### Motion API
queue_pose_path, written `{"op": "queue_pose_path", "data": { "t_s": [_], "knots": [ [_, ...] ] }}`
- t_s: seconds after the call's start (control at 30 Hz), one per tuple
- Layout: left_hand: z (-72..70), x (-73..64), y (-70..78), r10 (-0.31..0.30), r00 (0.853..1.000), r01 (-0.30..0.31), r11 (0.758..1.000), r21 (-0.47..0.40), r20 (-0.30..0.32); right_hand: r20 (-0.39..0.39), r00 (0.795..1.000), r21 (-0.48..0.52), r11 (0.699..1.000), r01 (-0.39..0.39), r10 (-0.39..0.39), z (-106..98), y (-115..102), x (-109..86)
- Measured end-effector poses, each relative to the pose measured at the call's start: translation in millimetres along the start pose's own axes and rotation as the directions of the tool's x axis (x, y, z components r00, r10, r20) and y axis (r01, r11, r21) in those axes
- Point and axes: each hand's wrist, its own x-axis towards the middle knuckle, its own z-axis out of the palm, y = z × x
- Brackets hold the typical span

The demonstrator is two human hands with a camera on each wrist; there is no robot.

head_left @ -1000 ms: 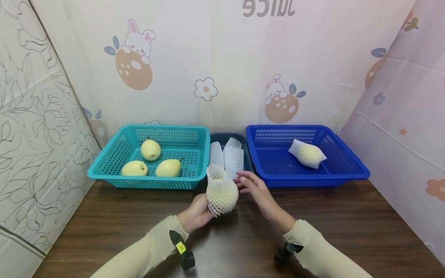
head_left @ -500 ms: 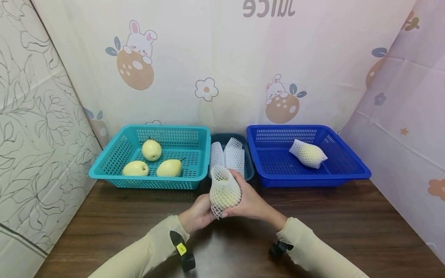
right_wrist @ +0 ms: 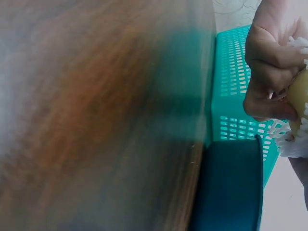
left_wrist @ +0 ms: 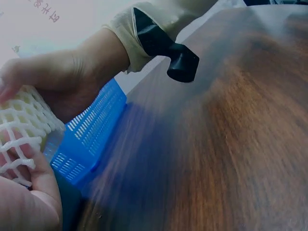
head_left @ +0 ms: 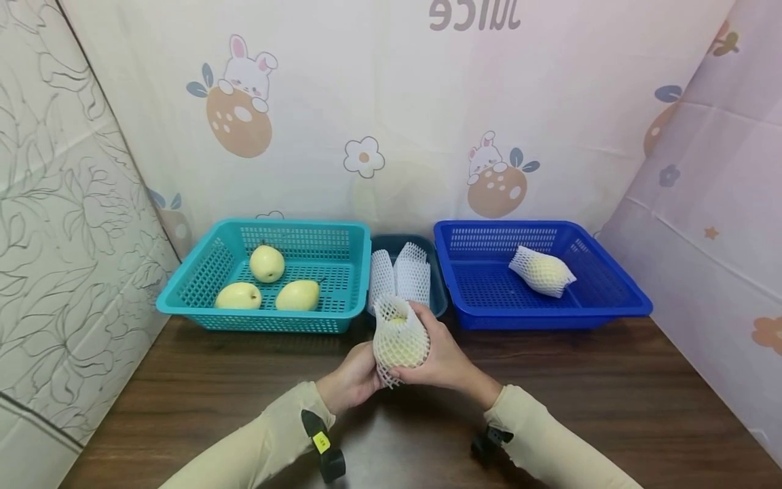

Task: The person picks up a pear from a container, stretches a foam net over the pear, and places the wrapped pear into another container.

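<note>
A pear (head_left: 400, 348) in a white foam net sleeve (head_left: 387, 307) is held up over the near table, between both hands. My left hand (head_left: 353, 377) grips its lower left side, fingers at the loose end of the net. Around the right side curls my right hand (head_left: 444, 358), thumb across the front. The left wrist view shows the net (left_wrist: 24, 122) close, with the thumb of the left hand (left_wrist: 26, 204) against its edge. In the right wrist view some bare pear skin (right_wrist: 299, 98) shows beside the net.
At the left, a teal basket (head_left: 263, 315) holds three bare pears (head_left: 267, 263). A dark small tray (head_left: 437, 285) with flat foam nets (head_left: 413, 275) stands in the middle. On the right, a blue basket (head_left: 476, 312) contains one netted pear (head_left: 544, 273). A patterned curtain rises behind.
My right hand has come in from the right and taken hold of the netted pear. The pear and my left hand have shifted slightly right.
</note>
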Motion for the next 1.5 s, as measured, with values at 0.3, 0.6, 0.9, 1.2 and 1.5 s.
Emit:
{"op": "queue_pose_path", "data": {
  "t_s": [0.3, 0.6, 0.9, 1.2, 1.5],
  "knots": [
    [0.9, -2.9, 11.4, 0.017, 1.000, -0.016, 0.986, 0.165, -0.008, -0.006, 1.000, 0.026, 1.000, 0.007, -0.007, -12, 7, 9.6],
    [-2.8, -11.3, 33.6, 0.125, 0.992, -0.123, 0.914, 0.386, 0.021, -0.046, 0.998, -0.018, 0.999, -0.039, 0.038, -58, 6, 32.4],
    [-8.0, -15.0, 70.2, 0.355, 0.935, -0.284, 0.771, 0.569, -0.014, -0.103, 0.979, -0.149, 0.971, -0.188, 0.174, -122, -3, 56.2],
    [-37.0, -24.7, 94.4, 0.510, 0.844, -0.278, 0.158, 0.947, 0.162, -0.127, 0.940, -0.410, 0.846, -0.341, 0.318, -181, 6, 81.2],
    [-58.8, -21.9, 84.8, 0.430, 0.883, -0.060, -0.300, 0.952, 0.191, -0.050, 0.924, -0.465, 0.810, -0.357, 0.379, -213, 40, 102.0]
  ]
}}
